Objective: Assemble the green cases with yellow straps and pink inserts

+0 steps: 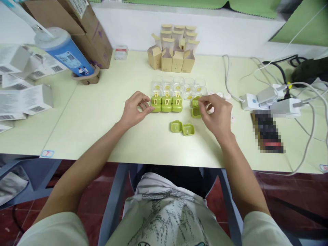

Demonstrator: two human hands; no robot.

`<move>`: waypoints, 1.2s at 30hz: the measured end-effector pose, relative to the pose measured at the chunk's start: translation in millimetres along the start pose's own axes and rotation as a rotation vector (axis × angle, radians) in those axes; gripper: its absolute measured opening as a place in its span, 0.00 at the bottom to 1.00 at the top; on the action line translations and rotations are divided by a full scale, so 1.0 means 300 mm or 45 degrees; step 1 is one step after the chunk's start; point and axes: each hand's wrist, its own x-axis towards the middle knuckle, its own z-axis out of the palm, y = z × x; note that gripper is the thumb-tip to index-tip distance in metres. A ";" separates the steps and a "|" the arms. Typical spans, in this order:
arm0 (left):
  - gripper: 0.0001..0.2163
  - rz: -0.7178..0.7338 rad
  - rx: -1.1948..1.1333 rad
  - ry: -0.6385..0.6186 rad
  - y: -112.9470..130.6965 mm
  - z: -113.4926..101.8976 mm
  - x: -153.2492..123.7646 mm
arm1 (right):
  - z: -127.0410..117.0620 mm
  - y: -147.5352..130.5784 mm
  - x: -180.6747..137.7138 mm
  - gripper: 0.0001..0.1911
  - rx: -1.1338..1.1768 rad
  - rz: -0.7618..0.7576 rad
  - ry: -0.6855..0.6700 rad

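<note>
Left grip [134,109] is parted beside green containers [166,108]; right grip [217,111], at green cups [196,112], cannot be determined. Clear containers [178,82] beyond show yellow discs [177,87].

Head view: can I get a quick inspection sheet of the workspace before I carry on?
Surface: pale table, seam at left.
Job's things: looped green cases grouped together; two open green cups nearer the person; clear containers behind.
Clutter: white boxes and blue canister at left; open cartons at back.
Fingers: left hand at the cases, right hand at green pieces; contact unclear.
Cables: tangled around white adapters, right.
Surroundings: white wall, green cloth.
</note>
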 end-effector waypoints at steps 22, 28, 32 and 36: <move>0.18 -0.257 0.012 -0.078 -0.009 0.000 0.014 | 0.122 -0.033 0.009 0.23 -0.150 -0.044 -0.347; 0.17 -0.206 0.037 -0.052 -0.011 -0.011 0.006 | -0.062 -0.053 -0.007 0.16 -0.095 -0.049 -0.161; 0.14 -0.007 0.161 0.066 0.031 -0.024 -0.009 | -0.284 -0.035 -0.146 0.10 -0.325 0.210 -0.059; 0.07 0.254 0.223 0.058 0.146 -0.002 -0.035 | -0.316 0.014 -0.258 0.16 -0.658 0.272 -0.438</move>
